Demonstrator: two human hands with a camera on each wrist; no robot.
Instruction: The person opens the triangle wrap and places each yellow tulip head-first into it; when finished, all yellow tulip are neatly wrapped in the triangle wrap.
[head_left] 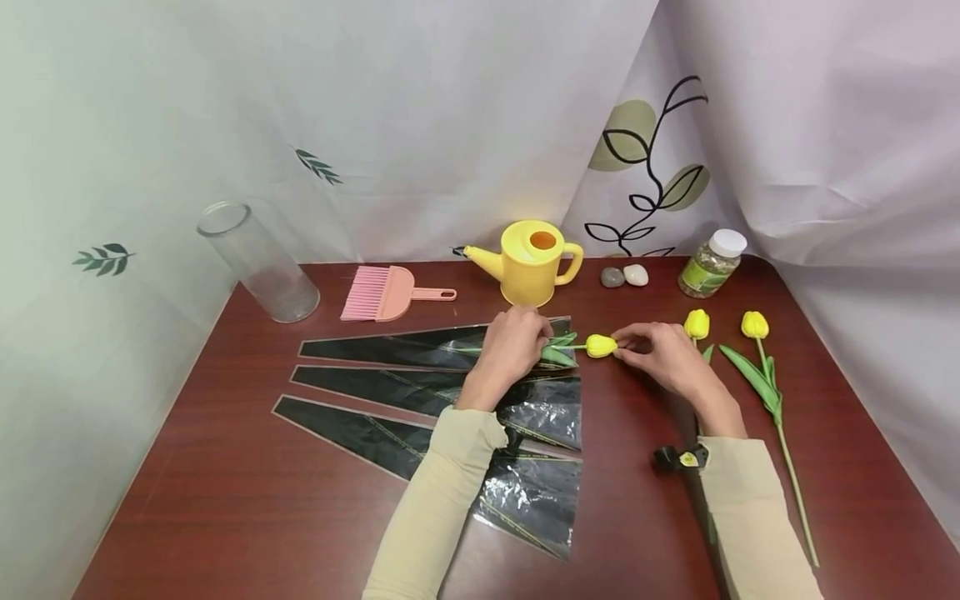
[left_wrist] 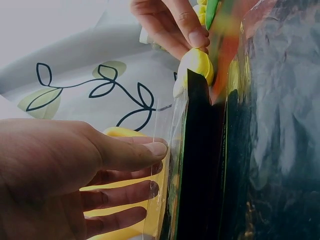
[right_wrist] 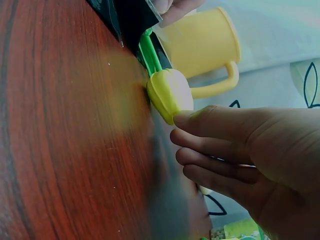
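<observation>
A yellow artificial tulip (head_left: pixel 599 346) lies with its stem and green leaves inside the farthest black-and-clear flower sleeve (head_left: pixel 390 350), its bloom sticking out past the wide end. My right hand (head_left: pixel 667 358) pinches the tip of the bloom between thumb and forefinger; in the right wrist view the other fingers lie beneath. My left hand (head_left: pixel 513 346) pinches the clear edge of that sleeve near its opening, as the left wrist view shows. Nearer me lie two more sleeves, a middle one (head_left: pixel 360 383) and a front one (head_left: pixel 337 425).
Two more yellow tulips (head_left: pixel 755 325) lie at the right, one partly behind my right arm. Along the back stand a clear glass cylinder (head_left: pixel 273 275), a pink brush (head_left: pixel 393 294), a yellow watering can (head_left: pixel 525 271), two stones (head_left: pixel 635 275) and a lidded jar (head_left: pixel 708 267).
</observation>
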